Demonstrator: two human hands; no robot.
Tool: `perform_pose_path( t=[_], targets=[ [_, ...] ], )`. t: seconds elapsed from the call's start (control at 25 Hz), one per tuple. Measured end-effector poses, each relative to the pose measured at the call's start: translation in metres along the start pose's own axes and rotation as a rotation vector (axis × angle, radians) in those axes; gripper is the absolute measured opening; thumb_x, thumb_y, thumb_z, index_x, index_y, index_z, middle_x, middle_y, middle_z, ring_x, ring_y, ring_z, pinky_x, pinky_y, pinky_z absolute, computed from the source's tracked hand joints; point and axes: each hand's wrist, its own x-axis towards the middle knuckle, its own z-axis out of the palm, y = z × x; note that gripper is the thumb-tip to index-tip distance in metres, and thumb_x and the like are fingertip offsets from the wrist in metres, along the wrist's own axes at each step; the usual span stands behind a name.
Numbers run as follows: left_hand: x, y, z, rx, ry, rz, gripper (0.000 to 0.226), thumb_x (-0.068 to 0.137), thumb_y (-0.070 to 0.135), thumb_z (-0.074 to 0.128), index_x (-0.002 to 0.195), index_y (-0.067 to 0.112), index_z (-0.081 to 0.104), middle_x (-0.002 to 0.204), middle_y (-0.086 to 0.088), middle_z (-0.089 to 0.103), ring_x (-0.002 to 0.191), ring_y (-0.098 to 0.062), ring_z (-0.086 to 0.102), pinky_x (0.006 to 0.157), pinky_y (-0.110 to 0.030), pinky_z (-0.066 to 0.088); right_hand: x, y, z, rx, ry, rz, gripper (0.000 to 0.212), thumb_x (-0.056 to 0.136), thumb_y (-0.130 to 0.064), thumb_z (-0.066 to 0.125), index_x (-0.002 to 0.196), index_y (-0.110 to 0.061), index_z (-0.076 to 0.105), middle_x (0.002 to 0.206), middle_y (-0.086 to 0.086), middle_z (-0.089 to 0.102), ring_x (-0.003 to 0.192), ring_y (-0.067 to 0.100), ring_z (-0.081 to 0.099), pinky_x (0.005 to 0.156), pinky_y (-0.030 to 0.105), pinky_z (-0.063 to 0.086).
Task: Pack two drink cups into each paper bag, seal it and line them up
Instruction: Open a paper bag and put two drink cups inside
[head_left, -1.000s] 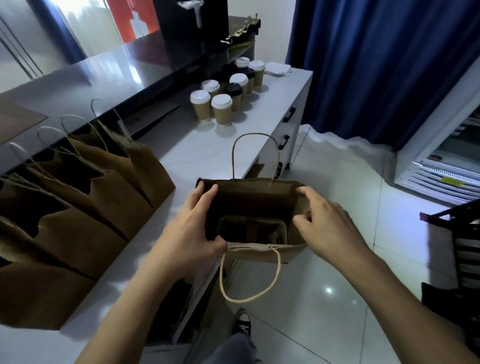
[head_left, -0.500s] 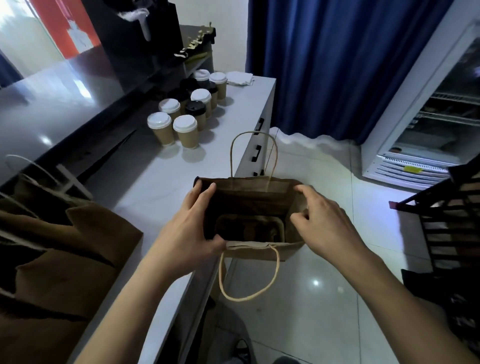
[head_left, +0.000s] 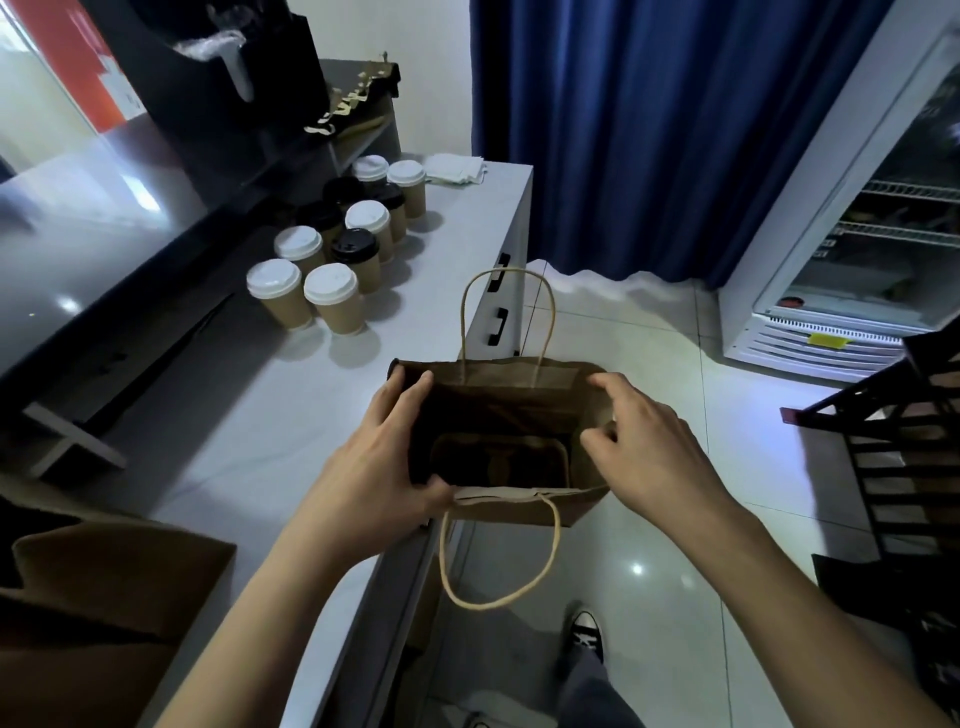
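Note:
An open brown paper bag (head_left: 519, 506) with twine handles stands at the counter's right edge, partly over the floor. A cardboard cup holder lies at its bottom with no cups in it. My left hand (head_left: 382, 460) grips the bag's left rim, thumb on the near edge and fingers on the side. On the right rim, my right hand (head_left: 641, 447) pinches the paper. Several kraft cups with white lids (head_left: 332, 296) and black lids (head_left: 356, 252) stand grouped further back on the counter.
More brown paper bags (head_left: 104, 613) sit at the near left on the grey counter (head_left: 249, 441). A black machine (head_left: 223, 67) and napkins (head_left: 457, 169) are at the far end. A blue curtain, a glass-door fridge (head_left: 852, 249) and a dark rack (head_left: 898, 467) border the tiled floor.
The view has swung right, pushing the row of bags mostly out of frame. Both hands keep hold of the bag's rim, and the right fingers have spread slightly.

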Motion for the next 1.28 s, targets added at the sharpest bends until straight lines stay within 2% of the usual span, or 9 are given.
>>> perform_pose_path(
  t=[0.16, 0.32, 0.48, 0.68, 0.96, 1.16, 1.28],
  targets=[
    [0.044, 0.026, 0.014, 0.0, 0.017, -0.032, 0.102, 0.069, 0.05, 0.062, 0.156, 0.047, 0.008, 0.168, 0.014, -0.001, 0.149, -0.021, 0.027, 0.11, -0.039, 0.041, 0.049, 0.029, -0.015, 0.028, -0.016, -0.031, 0.054, 0.098, -0.023, 0.059, 0.149, -0.028, 0.04, 0.128, 0.0, 0.063, 0.095, 0.014, 0.052, 0.078, 0.029, 0.043],
    [0.093, 0.057, 0.031, 0.008, 0.031, -0.056, 0.102, 0.075, 0.042, 0.071, 0.155, 0.048, 0.008, 0.168, 0.012, 0.0, 0.148, -0.023, 0.03, 0.11, -0.041, 0.041, 0.099, 0.064, -0.036, 0.044, -0.028, -0.048, 0.054, 0.098, -0.024, 0.06, 0.148, -0.028, 0.04, 0.134, 0.0, 0.061, 0.106, 0.018, 0.06, 0.08, 0.027, 0.044],
    [0.139, 0.088, 0.049, 0.021, 0.026, -0.077, 0.103, 0.075, 0.043, 0.071, 0.153, 0.053, 0.005, 0.167, 0.011, 0.002, 0.141, -0.03, 0.04, 0.106, -0.045, 0.046, 0.143, 0.096, -0.059, 0.04, -0.049, -0.071, 0.053, 0.098, -0.024, 0.059, 0.147, -0.027, 0.04, 0.128, -0.001, 0.063, 0.094, 0.012, 0.053, 0.077, 0.027, 0.042],
    [0.181, 0.112, 0.066, 0.031, 0.054, -0.092, 0.103, 0.075, 0.043, 0.072, 0.154, 0.052, 0.007, 0.167, 0.009, 0.001, 0.143, -0.033, 0.038, 0.107, -0.047, 0.045, 0.188, 0.124, -0.076, 0.036, -0.075, -0.086, 0.052, 0.098, -0.024, 0.059, 0.147, -0.028, 0.041, 0.124, -0.002, 0.064, 0.092, 0.014, 0.053, 0.076, 0.027, 0.041],
    [0.22, 0.11, 0.065, 0.024, 0.09, -0.151, 0.104, 0.074, 0.042, 0.073, 0.152, 0.056, 0.005, 0.166, 0.016, -0.002, 0.138, -0.031, 0.043, 0.103, -0.047, 0.049, 0.246, 0.125, -0.076, 0.063, -0.129, -0.151, 0.049, 0.098, -0.024, 0.059, 0.144, -0.029, 0.043, 0.123, -0.005, 0.063, 0.092, 0.012, 0.051, 0.078, 0.026, 0.041],
    [0.259, 0.096, 0.06, 0.005, 0.133, -0.179, 0.103, 0.073, 0.042, 0.071, 0.153, 0.054, 0.007, 0.167, 0.01, 0.001, 0.143, -0.029, 0.038, 0.106, -0.046, 0.047, 0.297, 0.113, -0.07, 0.048, -0.152, -0.19, 0.049, 0.097, -0.023, 0.057, 0.143, -0.03, 0.043, 0.108, -0.009, 0.059, 0.09, 0.014, 0.05, 0.077, 0.029, 0.038],
    [0.286, 0.083, 0.053, 0.0, 0.162, -0.197, 0.1, 0.073, 0.043, 0.067, 0.153, 0.052, 0.009, 0.167, 0.009, 0.002, 0.143, -0.029, 0.038, 0.104, -0.046, 0.047, 0.337, 0.1, -0.066, 0.043, -0.178, -0.214, 0.05, 0.097, -0.023, 0.057, 0.145, -0.029, 0.042, 0.11, -0.008, 0.06, 0.091, 0.014, 0.053, 0.076, 0.029, 0.04]
  ],
)
